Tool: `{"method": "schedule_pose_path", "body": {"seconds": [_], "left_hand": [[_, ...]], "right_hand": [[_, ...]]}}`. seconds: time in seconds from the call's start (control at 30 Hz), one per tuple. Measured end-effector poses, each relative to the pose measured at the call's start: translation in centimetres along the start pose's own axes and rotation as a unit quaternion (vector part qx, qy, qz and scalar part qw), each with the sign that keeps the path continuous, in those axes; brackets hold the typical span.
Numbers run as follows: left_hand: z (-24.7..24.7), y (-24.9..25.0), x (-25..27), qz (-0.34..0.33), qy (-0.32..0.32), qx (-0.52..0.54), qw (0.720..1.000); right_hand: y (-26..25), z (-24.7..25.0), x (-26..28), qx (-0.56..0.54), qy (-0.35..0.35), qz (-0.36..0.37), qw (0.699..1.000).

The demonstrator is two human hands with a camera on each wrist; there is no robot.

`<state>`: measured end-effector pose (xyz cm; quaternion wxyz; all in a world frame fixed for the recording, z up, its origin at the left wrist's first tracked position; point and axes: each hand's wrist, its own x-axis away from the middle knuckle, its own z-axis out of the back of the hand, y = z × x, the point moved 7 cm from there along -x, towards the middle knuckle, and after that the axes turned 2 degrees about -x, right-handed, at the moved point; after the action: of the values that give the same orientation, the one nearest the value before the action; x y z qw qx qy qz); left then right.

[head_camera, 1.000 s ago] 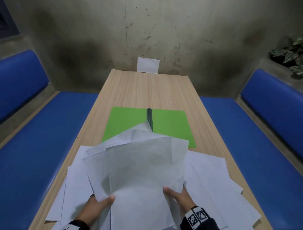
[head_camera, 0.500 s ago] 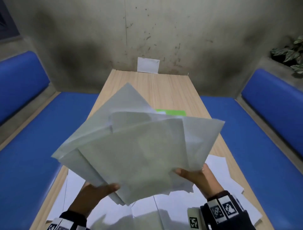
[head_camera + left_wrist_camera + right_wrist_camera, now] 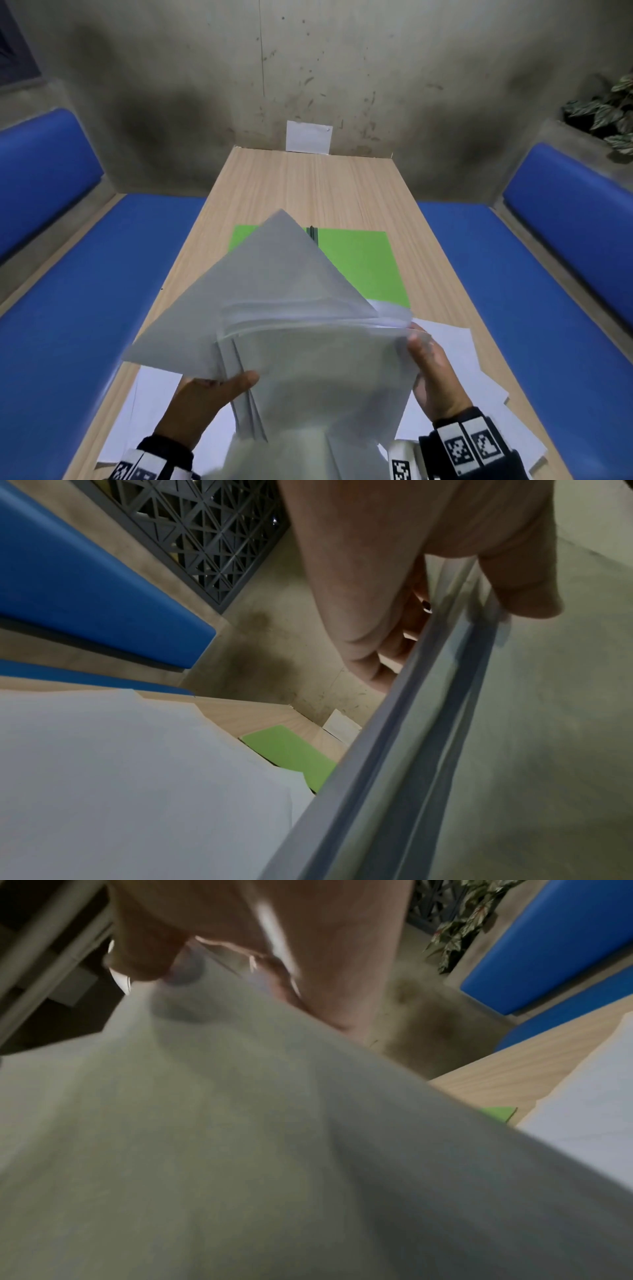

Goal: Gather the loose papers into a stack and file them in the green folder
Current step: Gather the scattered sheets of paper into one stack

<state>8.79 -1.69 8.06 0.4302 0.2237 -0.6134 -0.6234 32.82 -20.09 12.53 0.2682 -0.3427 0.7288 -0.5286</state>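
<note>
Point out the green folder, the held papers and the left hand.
green folder [image 3: 359, 267]: head view, bare right flap.
held papers [image 3: 274, 291]: head view, middle of the top sheet.
left hand [image 3: 202, 404]: head view, back of the hand.

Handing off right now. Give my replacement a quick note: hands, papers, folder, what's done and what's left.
Left hand grips the lifted bundle at its left edge; right hand grips its right edge.
The bundle is uneven, with corners fanned out, held above the table.
More loose sheets lie on the table under and beside it.
Folder lies open farther along the table, nothing filed.
Left: square the bundle, collect the remaining sheets, file them.
</note>
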Motion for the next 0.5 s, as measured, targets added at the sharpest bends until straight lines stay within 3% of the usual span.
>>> {"method": "schedule_pose_path", "body": {"seconds": [0.13, 0.27, 0.4, 0.5], "left_hand": [[-0.7, 1.7, 0.4, -0.048, -0.043, 0.043, 0.997], [-1.4, 2.4, 0.4, -0.079, -0.080, 0.035, 0.993], [-3.0, 1.9, 0.5, -0.052, -0.119, 0.019, 0.991], [-3.8, 0.4, 0.1, -0.018, -0.117, 0.009, 0.993]], "right_hand": [[-2.0, 0.7, -0.1, 0.039, 0.017, 0.021, 0.999], [-2.9, -0.4, 0.1, 0.132, -0.027, 0.014, 0.991], [-0.6, -0.3, 0.2, 0.114, -0.013, -0.019, 0.993], [2.6, -0.1, 0.5, 0.089, 0.010, -0.091, 0.992]]}}
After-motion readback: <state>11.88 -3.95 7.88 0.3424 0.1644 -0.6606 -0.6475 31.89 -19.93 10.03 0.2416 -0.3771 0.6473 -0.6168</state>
